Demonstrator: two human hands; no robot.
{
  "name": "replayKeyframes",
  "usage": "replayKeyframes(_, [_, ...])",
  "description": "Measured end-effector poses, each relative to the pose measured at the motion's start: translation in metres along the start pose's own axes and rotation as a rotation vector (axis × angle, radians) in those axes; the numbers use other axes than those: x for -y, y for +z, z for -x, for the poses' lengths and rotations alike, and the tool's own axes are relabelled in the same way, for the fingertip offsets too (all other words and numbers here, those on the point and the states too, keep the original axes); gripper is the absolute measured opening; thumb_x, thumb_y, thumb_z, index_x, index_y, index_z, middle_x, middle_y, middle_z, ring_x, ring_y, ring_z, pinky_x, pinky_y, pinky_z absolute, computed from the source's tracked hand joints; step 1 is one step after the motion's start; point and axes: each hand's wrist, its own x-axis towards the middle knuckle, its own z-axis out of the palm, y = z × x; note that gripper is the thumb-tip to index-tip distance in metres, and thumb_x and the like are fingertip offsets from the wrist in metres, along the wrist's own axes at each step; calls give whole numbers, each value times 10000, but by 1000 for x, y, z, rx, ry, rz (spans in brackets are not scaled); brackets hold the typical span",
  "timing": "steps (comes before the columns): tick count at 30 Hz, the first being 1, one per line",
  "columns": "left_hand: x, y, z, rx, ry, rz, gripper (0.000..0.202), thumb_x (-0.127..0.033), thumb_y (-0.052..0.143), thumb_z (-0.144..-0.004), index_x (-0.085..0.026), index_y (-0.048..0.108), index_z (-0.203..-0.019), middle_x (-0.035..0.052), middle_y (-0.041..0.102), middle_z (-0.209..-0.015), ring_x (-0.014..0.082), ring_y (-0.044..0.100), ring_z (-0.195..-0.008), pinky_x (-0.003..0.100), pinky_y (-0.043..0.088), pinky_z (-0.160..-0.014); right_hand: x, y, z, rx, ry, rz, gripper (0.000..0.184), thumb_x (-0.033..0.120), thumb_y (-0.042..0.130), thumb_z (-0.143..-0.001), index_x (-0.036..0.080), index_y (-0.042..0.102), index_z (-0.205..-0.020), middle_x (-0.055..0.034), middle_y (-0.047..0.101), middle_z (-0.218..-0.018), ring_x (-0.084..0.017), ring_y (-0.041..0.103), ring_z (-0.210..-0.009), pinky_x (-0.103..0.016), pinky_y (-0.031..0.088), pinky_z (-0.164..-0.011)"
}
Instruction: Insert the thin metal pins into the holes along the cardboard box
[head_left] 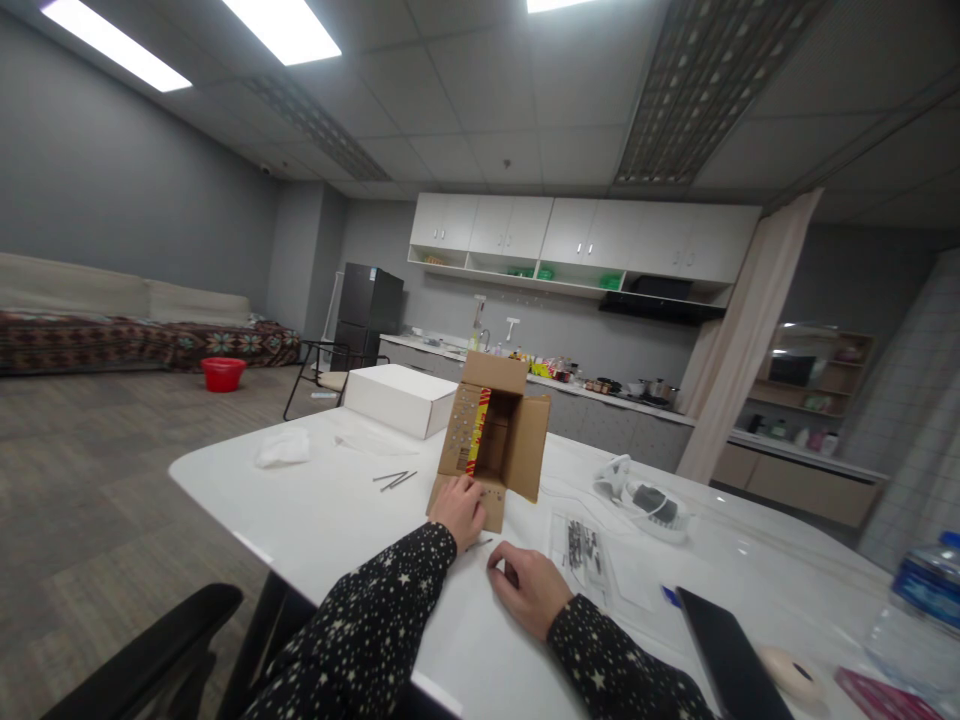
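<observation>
An open brown cardboard box (491, 440) lies on its side on the white table (315, 500), its flaps spread and its mouth facing me. My left hand (459, 510) rests against the box's lower front flap, fingers curled on the cardboard. My right hand (529, 587) lies on the table just right of it, fingers curled inward, touching nothing that I can make out. A thin dark nail or pin (480, 545) lies between the two hands. Both sleeves are black with white stars.
A white box (399, 398), a crumpled white bag (283, 448) and loose nails (395, 480) lie at the left. A clear bag of parts (581, 548), a white device (646, 500), a dark tablet (731, 660) and a water bottle (919, 620) sit at the right. A black chair arm (150, 655) is at lower left.
</observation>
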Motion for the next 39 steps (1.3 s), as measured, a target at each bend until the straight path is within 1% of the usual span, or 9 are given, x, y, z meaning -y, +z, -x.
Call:
replayKeyframes(5, [2, 2, -1, -36, -16, 88, 213, -160, 504, -746, -188, 619, -923, 74, 589, -980, 228, 515, -977, 371, 411, -879, 0, 0, 1, 0, 6, -5, 158, 223, 473, -814, 210, 617, -876, 30, 584, -596, -112, 485, -556, -203, 288, -565])
replayKeyframes(10, [8, 9, -5, -113, -86, 233, 194, -130, 497, -734, -182, 634, -862, 47, 607, -901, 201, 548, -911, 351, 435, -844, -2, 2, 1, -7, -5, -4, 162, 228, 467, -824, 210, 618, -882, 27, 591, -607, -113, 497, -569, -201, 300, -580])
replayKeyframes(13, [12, 12, -8, -137, -120, 308, 197, -102, 497, -722, -184, 634, -837, 32, 607, -884, 179, 564, -889, 335, 447, -841, -3, 2, 1, -9, -4, 1, 167, 223, 465, -822, 206, 619, -884, 25, 590, -606, -115, 497, -568, -205, 298, -578])
replayKeyframes(19, [15, 13, -11, -198, -129, 420, 225, -50, 480, -705, -179, 615, -830, 23, 600, -853, 144, 579, -829, 294, 480, -815, -5, 4, 1, -15, -13, -4, 163, 224, 462, -823, 208, 614, -881, 28, 581, -600, -115, 495, -569, -207, 295, -579])
replayKeyframes(25, [15, 11, -12, -222, -156, 476, 230, -30, 488, -701, -179, 609, -828, 13, 608, -842, 127, 583, -799, 280, 491, -802, -5, 5, 1, -8, -1, 0, 169, 236, 461, -832, 207, 618, -889, 25, 587, -607, -116, 495, -574, -207, 302, -589])
replayKeyframes(31, [13, 7, -12, -241, -177, 482, 226, -27, 492, -692, -175, 615, -810, 4, 613, -810, 124, 575, -769, 274, 486, -769, -5, 4, 0, -14, -10, -12, 161, 231, 466, -823, 208, 615, -878, 27, 578, -602, -112, 488, -564, -204, 297, -578])
replayKeyframes(39, [10, 3, -12, -258, -183, 505, 233, -11, 474, -682, -178, 603, -781, -8, 603, -785, 118, 566, -746, 269, 477, -759, -3, 3, 1, -14, -9, -2, 164, 224, 468, -816, 210, 619, -882, 29, 574, -596, -116, 493, -571, -206, 291, -576])
